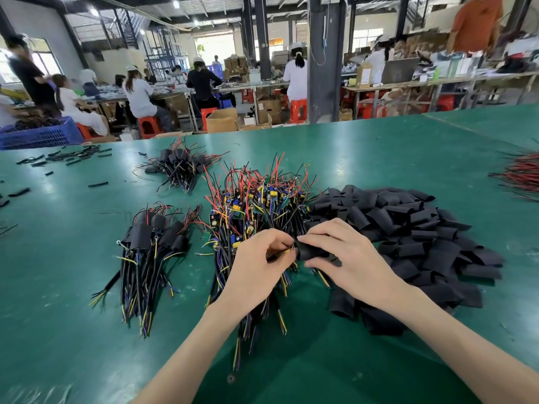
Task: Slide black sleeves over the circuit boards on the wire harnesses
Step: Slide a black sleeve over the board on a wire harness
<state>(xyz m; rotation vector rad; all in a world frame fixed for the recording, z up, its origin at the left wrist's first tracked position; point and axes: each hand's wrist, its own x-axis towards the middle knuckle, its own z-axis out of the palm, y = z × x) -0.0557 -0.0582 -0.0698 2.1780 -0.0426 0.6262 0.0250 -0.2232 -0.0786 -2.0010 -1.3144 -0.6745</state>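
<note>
Threading step, near the table's front edge: left hand pinches a harness's wire ends, right hand grips one black sleeve at them; next, feed wires through toward the board.

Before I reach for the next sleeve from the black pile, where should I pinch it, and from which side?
Probably a loose sleeve on the pile's left edge, nearest the right hand. Pinch its two flat faces close to an open end, coming from the left and above: the sleeves lie flattened and overlapping, so edge pieces should lift free.
</note>
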